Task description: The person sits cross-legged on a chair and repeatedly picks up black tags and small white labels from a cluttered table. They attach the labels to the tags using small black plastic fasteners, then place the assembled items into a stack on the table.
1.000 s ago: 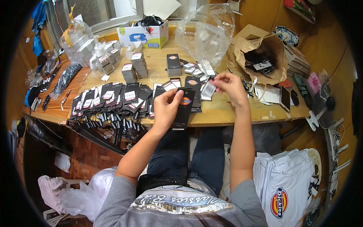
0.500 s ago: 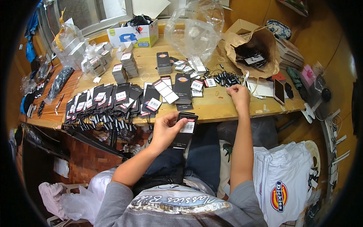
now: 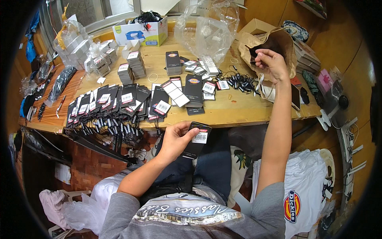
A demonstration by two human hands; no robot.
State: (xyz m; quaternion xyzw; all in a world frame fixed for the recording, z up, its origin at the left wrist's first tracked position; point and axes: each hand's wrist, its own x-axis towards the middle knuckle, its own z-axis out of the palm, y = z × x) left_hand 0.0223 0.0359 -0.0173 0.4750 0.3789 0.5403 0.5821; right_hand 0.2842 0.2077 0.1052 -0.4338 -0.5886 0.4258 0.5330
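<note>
My left hand [image 3: 175, 141] grips black hang tags [image 3: 193, 148], held just off the table's front edge; the top one bears a white barcode sticker. My right hand [image 3: 272, 65] is raised in front of the mouth of a brown paper bag [image 3: 248, 55], fingers curled together. Whatever is between them, if anything, I cannot make out. Below it lies a heap of black tag strings [image 3: 242, 83]. A stack of black hang tags [image 3: 193, 91] stands left of the strings, next to white sticker strips [image 3: 175, 92]. Many strung tags [image 3: 109, 101] lie in overlapping rows at the left.
Smaller tag stacks [image 3: 136, 63] stand behind the rows. A picture-printed carton [image 3: 141, 34] and a clear plastic bag [image 3: 207, 30] sit at the back. A phone [image 3: 295, 97] lies at the right. White shirts [image 3: 298, 179] are piled beside me at lower right.
My right hand has moved from the string heap up and right to the paper bag's mouth. My left hand keeps the tags, with little shift.
</note>
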